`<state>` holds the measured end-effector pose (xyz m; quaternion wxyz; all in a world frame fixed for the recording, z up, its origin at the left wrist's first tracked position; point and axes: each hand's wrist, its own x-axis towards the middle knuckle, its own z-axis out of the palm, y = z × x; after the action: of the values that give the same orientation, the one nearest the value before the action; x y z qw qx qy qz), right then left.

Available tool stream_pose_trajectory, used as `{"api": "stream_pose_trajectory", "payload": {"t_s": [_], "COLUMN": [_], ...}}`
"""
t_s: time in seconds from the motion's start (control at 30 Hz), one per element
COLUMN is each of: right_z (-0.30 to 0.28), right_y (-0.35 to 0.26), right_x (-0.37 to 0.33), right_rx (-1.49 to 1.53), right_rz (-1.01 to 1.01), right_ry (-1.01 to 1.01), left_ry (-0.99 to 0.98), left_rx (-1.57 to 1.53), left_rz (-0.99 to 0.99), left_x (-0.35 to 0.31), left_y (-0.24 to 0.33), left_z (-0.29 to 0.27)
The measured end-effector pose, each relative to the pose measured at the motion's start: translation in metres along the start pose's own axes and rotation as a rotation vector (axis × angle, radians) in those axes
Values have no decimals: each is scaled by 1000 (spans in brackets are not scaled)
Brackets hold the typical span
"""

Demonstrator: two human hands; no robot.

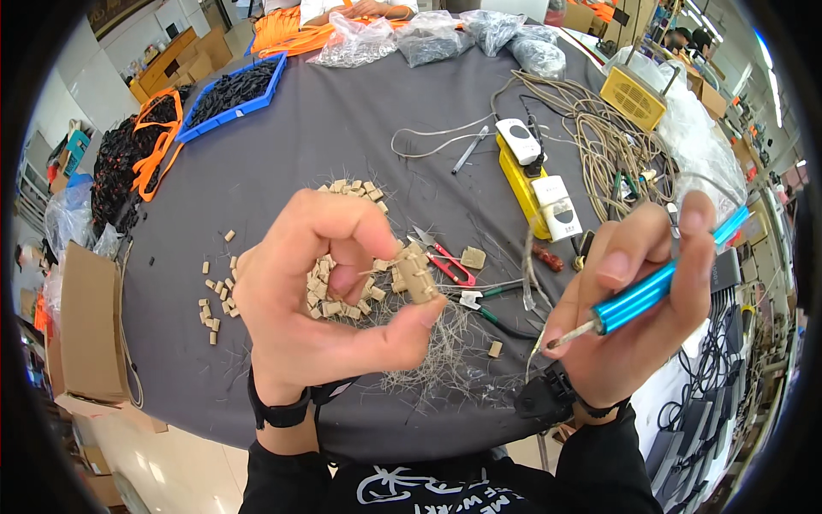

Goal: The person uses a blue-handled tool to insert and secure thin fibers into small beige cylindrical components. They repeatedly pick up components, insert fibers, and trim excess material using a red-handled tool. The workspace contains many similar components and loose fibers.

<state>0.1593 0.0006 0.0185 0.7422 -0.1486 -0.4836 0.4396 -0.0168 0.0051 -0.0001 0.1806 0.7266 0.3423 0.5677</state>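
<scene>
Between the thumb and forefinger of my left hand (300,291), I pinch a small beige ribbed plastic piece (415,272) above the table. My right hand (612,317) holds a soldering iron (638,296) by its shiny blue handle, its dark tip slanting down toward the left. The tip and the beige piece are well apart. Under and behind my left hand lies a pile of similar beige pieces (330,301), partly hidden by the hand. Open red-handled scissors (449,264) rest just beyond the held piece.
Thin wire clippings (437,351) litter the dark tablecloth (325,128). A yellow power strip (521,184) with white plugs and coiled cables (599,120) stands right. Farther back are a yellow box (634,96), plastic bags (432,38) and a blue tray (233,101) of black parts. Left stands a cardboard box (92,321).
</scene>
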Motion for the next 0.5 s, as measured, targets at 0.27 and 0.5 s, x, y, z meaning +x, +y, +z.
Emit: {"api": "stream_pose_trajectory", "payload": {"t_s": [0.27,0.5], "right_z": [-5,-3], "right_y": [14,21], "right_x": [-15,-17], "right_rx": [-111,-255], "right_rz": [-174,-258], "right_ry": [-171,-142], "left_ry": [90,111], "left_rx": [170,244], "left_rz": [-35,45], "left_x": [-6,-5], "left_y": [9,8], "left_z": [17,17]}}
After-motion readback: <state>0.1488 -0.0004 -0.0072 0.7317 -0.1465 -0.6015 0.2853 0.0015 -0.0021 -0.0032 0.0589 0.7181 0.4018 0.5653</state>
